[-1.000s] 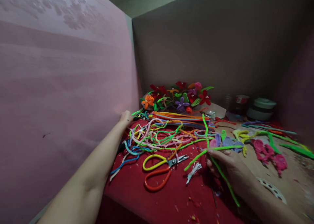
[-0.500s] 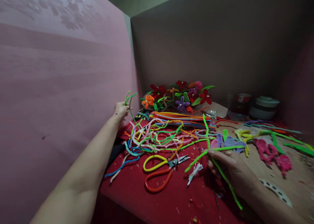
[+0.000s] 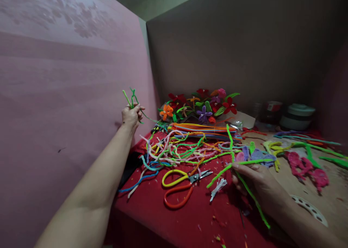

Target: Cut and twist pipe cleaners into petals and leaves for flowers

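My left hand (image 3: pixel 132 115) is raised near the pink wall, closed on a twisted green pipe cleaner (image 3: pixel 132 98) whose tail trails down toward the tangled pile of coloured pipe cleaners (image 3: pixel 179 150). My right hand (image 3: pixel 254 182) rests on the red cloth, fingers closed on long bright green pipe cleaners (image 3: pixel 239 164) that cross under it. Scissors with yellow and orange handles (image 3: pixel 179 188) lie between the two hands. A small white tuft (image 3: pixel 217 188) lies beside my right hand.
Pipe-cleaner flowers (image 3: pixel 201 108) stand at the back by the brown wall. Straight pipe cleaners (image 3: pixel 201 128) lie bundled before them. Pink shapes (image 3: pixel 307 166), purple shapes (image 3: pixel 258 155) and a white perforated disc (image 3: pixel 310 208) lie on the right. Jars (image 3: pixel 296 117) stand at the back right.
My left hand has lifted from the pile's left edge, pulling a green pipe cleaner up and out toward the pink wall. My right hand has stayed in place.
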The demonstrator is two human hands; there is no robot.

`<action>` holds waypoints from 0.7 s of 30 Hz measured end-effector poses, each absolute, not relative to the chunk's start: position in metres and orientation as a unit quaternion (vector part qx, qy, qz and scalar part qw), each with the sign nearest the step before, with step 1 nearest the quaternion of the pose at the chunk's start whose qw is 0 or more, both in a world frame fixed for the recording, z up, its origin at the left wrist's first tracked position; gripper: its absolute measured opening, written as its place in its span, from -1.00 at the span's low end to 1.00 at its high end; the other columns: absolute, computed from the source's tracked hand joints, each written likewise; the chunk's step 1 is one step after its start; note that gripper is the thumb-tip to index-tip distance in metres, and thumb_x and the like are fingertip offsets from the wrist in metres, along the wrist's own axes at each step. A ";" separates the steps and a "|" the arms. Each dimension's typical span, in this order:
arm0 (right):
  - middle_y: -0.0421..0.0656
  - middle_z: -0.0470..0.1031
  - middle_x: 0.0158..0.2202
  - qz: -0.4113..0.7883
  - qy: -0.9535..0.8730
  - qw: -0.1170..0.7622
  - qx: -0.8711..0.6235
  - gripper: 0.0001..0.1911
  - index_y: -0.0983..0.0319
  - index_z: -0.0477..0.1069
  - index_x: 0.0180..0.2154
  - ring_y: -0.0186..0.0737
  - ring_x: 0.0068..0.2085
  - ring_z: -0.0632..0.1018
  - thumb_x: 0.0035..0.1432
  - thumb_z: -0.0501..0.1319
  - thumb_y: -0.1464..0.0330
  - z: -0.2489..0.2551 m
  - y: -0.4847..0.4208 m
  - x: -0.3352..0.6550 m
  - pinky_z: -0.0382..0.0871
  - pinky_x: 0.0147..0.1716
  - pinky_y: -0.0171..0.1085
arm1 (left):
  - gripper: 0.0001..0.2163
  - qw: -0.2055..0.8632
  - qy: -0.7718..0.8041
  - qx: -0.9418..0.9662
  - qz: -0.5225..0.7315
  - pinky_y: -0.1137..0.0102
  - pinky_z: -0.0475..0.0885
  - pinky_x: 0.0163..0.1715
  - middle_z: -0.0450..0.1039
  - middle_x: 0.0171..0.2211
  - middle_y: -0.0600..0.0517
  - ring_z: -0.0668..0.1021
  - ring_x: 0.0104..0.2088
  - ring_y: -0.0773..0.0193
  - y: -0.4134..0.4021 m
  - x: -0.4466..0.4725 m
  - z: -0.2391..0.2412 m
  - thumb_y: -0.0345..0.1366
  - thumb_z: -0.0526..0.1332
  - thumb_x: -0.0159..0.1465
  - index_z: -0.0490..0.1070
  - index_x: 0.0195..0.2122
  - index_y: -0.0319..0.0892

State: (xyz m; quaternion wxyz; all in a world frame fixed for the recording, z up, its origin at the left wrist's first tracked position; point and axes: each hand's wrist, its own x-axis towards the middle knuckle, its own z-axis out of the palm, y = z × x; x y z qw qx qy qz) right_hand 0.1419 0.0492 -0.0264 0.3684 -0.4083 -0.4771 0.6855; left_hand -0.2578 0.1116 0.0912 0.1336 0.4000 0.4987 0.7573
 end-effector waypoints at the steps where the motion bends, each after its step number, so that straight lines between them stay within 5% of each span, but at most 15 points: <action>1: -0.21 0.29 -0.76 0.686 -0.477 0.370 -0.407 -0.62 0.30 0.36 -0.69 -0.44 -0.75 0.24 -0.05 0.21 0.15 -0.027 0.049 0.142 0.03 -0.77 -0.42 | -0.88 0.132 0.488 0.402 0.763 0.59 0.05 -0.77 0.38 -0.62 0.15 0.22 -0.77 0.51 0.111 -0.258 0.096 -0.42 0.13 0.05 0.17 -0.41 -0.16; 21: -0.21 0.27 -0.80 0.675 -0.491 0.376 -0.402 -0.62 0.29 0.34 -0.71 -0.43 -0.76 0.23 -0.04 0.19 0.17 -0.024 0.048 0.142 0.03 -0.78 -0.41 | -0.87 0.173 0.532 0.460 0.690 0.61 0.13 -0.75 0.37 -0.62 0.11 0.25 -0.75 0.52 0.107 -0.212 0.101 -0.40 0.20 -0.01 0.24 -0.44 -0.22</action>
